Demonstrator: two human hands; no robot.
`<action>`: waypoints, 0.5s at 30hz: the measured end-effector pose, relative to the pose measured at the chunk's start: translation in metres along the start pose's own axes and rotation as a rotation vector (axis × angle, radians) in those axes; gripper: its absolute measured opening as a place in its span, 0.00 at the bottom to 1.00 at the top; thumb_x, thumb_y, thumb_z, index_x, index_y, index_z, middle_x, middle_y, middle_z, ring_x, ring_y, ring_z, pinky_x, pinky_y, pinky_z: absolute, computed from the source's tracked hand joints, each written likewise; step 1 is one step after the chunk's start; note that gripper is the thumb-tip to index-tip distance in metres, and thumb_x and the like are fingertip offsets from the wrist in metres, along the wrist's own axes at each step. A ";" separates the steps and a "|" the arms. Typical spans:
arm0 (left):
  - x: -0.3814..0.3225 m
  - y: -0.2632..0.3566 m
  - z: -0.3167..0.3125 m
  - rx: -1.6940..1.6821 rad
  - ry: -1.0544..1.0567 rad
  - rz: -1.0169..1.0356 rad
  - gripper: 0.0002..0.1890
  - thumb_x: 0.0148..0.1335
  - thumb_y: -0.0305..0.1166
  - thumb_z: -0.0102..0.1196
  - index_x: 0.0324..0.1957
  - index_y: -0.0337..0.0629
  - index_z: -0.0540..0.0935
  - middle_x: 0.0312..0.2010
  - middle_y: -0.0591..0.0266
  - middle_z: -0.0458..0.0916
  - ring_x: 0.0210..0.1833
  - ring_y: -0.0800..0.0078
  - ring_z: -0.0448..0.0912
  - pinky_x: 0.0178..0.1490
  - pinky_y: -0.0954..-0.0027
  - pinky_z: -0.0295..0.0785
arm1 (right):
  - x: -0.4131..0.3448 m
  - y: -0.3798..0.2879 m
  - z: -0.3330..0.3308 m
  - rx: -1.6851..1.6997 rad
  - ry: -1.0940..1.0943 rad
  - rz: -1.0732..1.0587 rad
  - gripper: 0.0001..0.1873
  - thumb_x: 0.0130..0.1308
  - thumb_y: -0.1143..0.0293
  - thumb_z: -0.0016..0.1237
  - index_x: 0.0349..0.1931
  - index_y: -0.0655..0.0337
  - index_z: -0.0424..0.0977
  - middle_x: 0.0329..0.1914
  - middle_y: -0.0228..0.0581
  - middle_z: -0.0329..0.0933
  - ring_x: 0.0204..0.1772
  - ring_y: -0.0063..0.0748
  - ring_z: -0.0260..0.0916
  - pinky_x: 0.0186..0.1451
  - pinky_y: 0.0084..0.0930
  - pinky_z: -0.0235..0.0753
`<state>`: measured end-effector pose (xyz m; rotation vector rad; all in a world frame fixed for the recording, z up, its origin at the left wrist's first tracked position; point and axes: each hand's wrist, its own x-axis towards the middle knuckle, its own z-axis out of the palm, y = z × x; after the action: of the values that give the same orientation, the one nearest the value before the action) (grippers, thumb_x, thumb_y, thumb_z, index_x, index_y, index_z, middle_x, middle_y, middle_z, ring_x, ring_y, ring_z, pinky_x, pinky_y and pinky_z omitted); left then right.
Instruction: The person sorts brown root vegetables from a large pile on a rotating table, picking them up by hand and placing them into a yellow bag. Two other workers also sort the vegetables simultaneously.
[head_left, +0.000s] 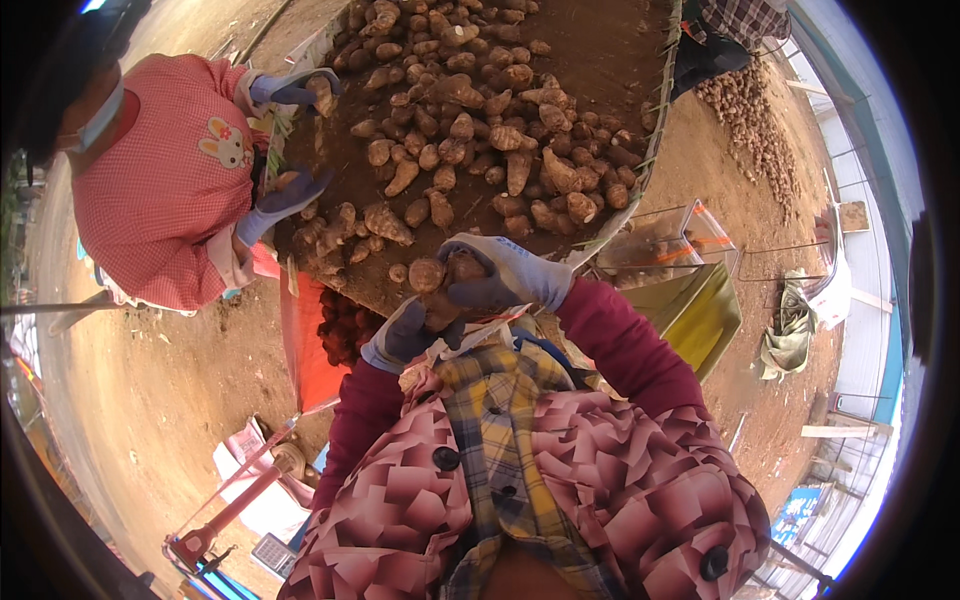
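My right hand (510, 271), in a grey-and-white work glove, curls around a brown taro corm (465, 266) at the near edge of the sorting table (607, 45). Just below it, my left hand (405, 337), gloved too, has its fingers and thumb about another brown corm (439, 309), which is partly hidden by both hands. A rounded corm (426, 275) sits right beside the right fingertips; whether it is held or resting on the table is unclear. Many loose taro corms (457, 142) of mixed sizes cover the table beyond my hands.
At the left, a co-worker in a red checked smock (165, 180) holds a corm (322, 94) over the table. An orange-red bag (307, 337) with dark corms hangs below the near edge. To the right are a yellow-green bag (690, 322) and a corm heap (757, 135) on the ground.
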<state>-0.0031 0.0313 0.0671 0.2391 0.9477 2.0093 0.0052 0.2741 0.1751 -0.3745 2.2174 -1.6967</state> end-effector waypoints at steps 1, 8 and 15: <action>-0.001 0.001 -0.009 0.045 -0.040 0.010 0.36 0.69 0.65 0.55 0.60 0.40 0.78 0.41 0.59 0.85 0.34 0.72 0.81 0.28 0.74 0.68 | 0.006 0.005 0.012 0.085 0.081 0.017 0.28 0.64 0.62 0.68 0.61 0.61 0.73 0.51 0.47 0.83 0.55 0.36 0.80 0.57 0.36 0.79; 0.005 -0.015 -0.012 -0.064 0.495 0.219 0.28 0.72 0.59 0.53 0.51 0.42 0.84 0.43 0.64 0.85 0.38 0.75 0.81 0.35 0.75 0.73 | 0.035 0.035 0.082 0.052 0.589 -0.008 0.23 0.70 0.64 0.62 0.60 0.62 0.72 0.49 0.48 0.82 0.52 0.34 0.80 0.56 0.33 0.79; 0.011 0.003 0.011 0.171 0.704 0.391 0.21 0.75 0.41 0.59 0.59 0.37 0.74 0.48 0.63 0.81 0.44 0.72 0.79 0.46 0.69 0.77 | 0.055 0.047 0.072 0.597 0.893 -0.093 0.22 0.70 0.67 0.61 0.60 0.63 0.71 0.55 0.47 0.75 0.54 0.42 0.77 0.60 0.34 0.78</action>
<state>-0.0065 0.0446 0.0746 -0.2342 1.6115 2.4260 -0.0168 0.2013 0.1075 0.5408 1.9982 -2.8288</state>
